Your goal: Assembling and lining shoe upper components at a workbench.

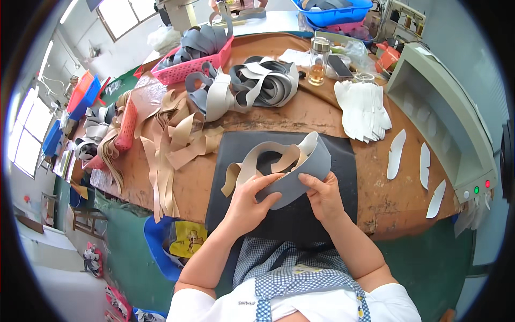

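Note:
Over a black mat [344, 166], I hold a curved grey strip of sheet material [320, 157] with both hands. My left hand [251, 205] pinches its lower left side between thumb and fingers. Along its right side, my right hand [324, 199] grips it, thumb on the grey face and fingers mostly hidden. A tan strip [232, 180] and pale looped bands [256, 156] curl out behind the grey piece, left of it. How these pieces join is hidden by my left hand and the overlap.
Tan strips [163, 155] and a coiled grey pile [268, 80] lie beyond the mat. A pink basket [185, 67] holds grey strips. White cut pieces [362, 110], a glass bottle [318, 61] and a phone [339, 66] lie right. A grey machine [445, 107] stands at the right edge.

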### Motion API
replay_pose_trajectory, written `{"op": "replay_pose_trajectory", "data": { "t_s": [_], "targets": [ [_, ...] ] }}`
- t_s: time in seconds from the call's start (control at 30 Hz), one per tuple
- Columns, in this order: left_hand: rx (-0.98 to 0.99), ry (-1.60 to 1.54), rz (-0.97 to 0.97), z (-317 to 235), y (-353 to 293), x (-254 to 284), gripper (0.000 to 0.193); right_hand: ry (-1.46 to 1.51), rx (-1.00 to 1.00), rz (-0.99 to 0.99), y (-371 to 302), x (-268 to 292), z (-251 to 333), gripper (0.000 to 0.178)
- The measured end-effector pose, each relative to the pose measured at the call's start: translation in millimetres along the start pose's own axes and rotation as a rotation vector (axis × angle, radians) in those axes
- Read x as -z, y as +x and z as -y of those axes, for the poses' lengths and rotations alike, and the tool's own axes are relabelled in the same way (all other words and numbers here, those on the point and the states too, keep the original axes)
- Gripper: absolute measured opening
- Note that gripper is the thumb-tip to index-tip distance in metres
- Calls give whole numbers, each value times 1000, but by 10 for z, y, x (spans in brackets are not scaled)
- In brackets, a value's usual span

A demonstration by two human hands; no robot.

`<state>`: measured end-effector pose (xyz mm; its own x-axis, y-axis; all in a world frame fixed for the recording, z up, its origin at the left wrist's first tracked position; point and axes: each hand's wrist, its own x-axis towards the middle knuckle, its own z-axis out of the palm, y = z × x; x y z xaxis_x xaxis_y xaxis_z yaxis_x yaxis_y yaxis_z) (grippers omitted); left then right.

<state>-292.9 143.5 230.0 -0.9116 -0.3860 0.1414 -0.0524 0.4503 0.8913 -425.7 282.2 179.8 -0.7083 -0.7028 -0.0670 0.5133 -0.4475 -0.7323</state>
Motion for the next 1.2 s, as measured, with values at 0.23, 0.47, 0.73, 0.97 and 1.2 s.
{"op": "replay_pose_trajectory", "data": {
  "t_s": [0.23,0.47,0.73,0.97,1.2],
  "targets": [
    [229,-22,69,10,-90,-66,20,-80,-3,82,-210,-148,-105,24],
    [267,-79,34,55,-176,-125,20,-116,-45,77,-110,-39,8,27],
    [289,-91,74,27,-150,-78,18,-142,-46,8,-88,-21,2,23],
    [249,-216,27,74,-214,-116,18,-477,-25,-18,-199,-124,-82,24],
    [305,-58,89,30,-260,-57,21,-134,-130,-20,-44,-1,13,34]
  ]
}}
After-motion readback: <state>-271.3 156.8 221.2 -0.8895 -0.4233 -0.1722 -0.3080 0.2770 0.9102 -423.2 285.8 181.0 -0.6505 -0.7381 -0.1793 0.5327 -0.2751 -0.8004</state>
